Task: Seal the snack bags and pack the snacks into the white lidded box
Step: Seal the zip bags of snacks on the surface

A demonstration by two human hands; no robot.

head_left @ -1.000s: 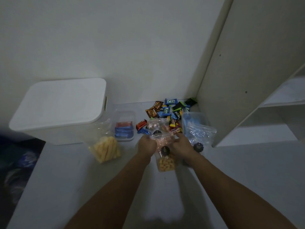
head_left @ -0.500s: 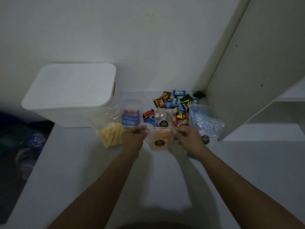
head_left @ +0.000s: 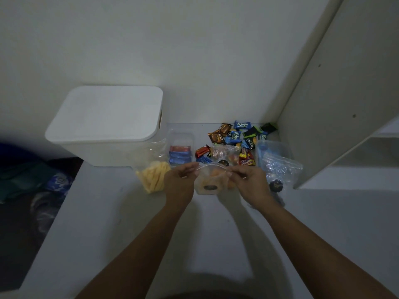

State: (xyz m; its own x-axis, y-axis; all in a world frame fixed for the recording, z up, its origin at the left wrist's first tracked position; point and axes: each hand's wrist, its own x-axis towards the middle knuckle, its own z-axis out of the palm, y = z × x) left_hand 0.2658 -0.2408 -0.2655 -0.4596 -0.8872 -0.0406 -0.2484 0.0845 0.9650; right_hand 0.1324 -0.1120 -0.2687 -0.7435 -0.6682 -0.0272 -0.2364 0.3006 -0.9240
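A clear zip bag of orange snacks (head_left: 210, 180) with a dark round label hangs between my hands above the white surface. My left hand (head_left: 180, 182) pinches its top left corner and my right hand (head_left: 248, 184) pinches the top edge on the right. The white box (head_left: 103, 126) stands at the back left with its lid on. A clear bag of yellow sticks (head_left: 154, 175) lies in front of the box. A pile of wrapped candies (head_left: 235, 137) sits at the back by the wall. A clear bag of blue-wrapped pieces (head_left: 278, 167) lies to the right.
A clear tub (head_left: 181, 151) with blue and red wafer packs stands beside the box. Another small zip bag of sweets (head_left: 224, 155) lies behind the held bag. A white shelf unit (head_left: 345, 104) rises at the right. Dark fabric (head_left: 32, 186) lies beyond the surface's left edge.
The bag has turned from hanging lengthwise to being held wide by its top edge, and my hands have spread apart along it. The camera has shifted, so the box sits nearer the middle.
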